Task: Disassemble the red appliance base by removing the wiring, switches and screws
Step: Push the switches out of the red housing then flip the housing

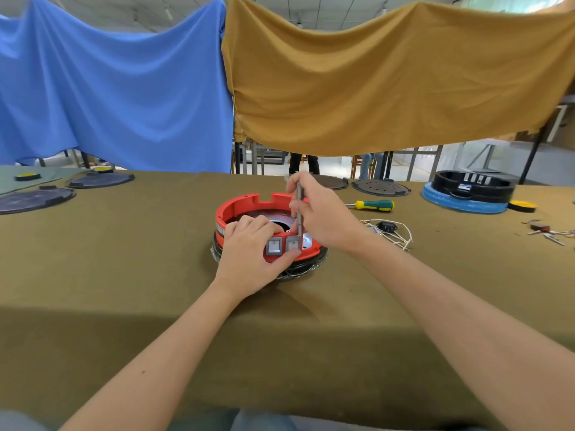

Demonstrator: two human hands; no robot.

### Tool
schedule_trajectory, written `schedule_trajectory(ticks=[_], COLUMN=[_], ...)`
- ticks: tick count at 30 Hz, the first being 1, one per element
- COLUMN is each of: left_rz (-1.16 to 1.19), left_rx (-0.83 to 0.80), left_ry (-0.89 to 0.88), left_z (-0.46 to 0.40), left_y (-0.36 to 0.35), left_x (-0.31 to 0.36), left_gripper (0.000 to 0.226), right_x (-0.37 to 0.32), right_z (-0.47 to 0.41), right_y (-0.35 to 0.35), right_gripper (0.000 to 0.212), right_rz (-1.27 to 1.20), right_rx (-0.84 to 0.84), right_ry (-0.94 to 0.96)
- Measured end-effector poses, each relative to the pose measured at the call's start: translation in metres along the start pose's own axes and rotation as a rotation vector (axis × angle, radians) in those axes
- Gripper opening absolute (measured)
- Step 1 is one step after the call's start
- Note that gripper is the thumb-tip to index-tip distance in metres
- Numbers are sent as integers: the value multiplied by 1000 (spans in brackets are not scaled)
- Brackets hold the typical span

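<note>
Red base [245, 204] | left hand [249, 253] grips near rim | right hand [317, 213] holds tool [299, 213]

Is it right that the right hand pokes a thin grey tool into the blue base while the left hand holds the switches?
Not quite. The head view shows the base is red. The right hand holds the thin grey tool, and the left hand grips by the switches.

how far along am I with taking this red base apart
Done: a wire bundle lies loose on the table, right of the red base. In hand: your right hand works a metal tool beside the switches while your left hand steadies the base. Left: both switches remain seated.
</note>
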State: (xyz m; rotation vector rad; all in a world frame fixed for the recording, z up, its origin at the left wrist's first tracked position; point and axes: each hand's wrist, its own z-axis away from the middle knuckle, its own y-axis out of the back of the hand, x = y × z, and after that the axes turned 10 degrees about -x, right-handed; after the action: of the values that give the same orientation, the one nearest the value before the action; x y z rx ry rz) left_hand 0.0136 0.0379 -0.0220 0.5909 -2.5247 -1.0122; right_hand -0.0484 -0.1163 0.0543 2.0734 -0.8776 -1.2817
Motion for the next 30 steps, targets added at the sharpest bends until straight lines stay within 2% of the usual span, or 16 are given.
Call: schedule_trajectory(ticks=[5, 11, 15, 17, 19, 30], left_rz=[1, 8, 9, 6, 9, 4], left_rx=[-1, -9, -2, -8, -8, 19], left_ry=[-4, 4, 7, 7, 9, 12], left_z=[0, 1, 1, 0, 1, 0], left_y=[0, 1, 1, 0, 0, -1], left_x=[0, 1, 1, 0, 0, 0], left_gripper=[46, 42, 41, 42, 43, 43], right_x=[-6, -14, -6, -3, -6, -9], right_z=[-12, -21, -3, 3, 4, -1], right_y=[8, 12, 5, 3, -1, -6], right_gripper=[25, 21, 19, 17, 20, 10], right_rz=[-90, -80, -192, -339, -424, 74], right_rx=[-100, -189, 4, 114, 139, -63], right_ry=[-127, -199, -112, -100, -75, 68])
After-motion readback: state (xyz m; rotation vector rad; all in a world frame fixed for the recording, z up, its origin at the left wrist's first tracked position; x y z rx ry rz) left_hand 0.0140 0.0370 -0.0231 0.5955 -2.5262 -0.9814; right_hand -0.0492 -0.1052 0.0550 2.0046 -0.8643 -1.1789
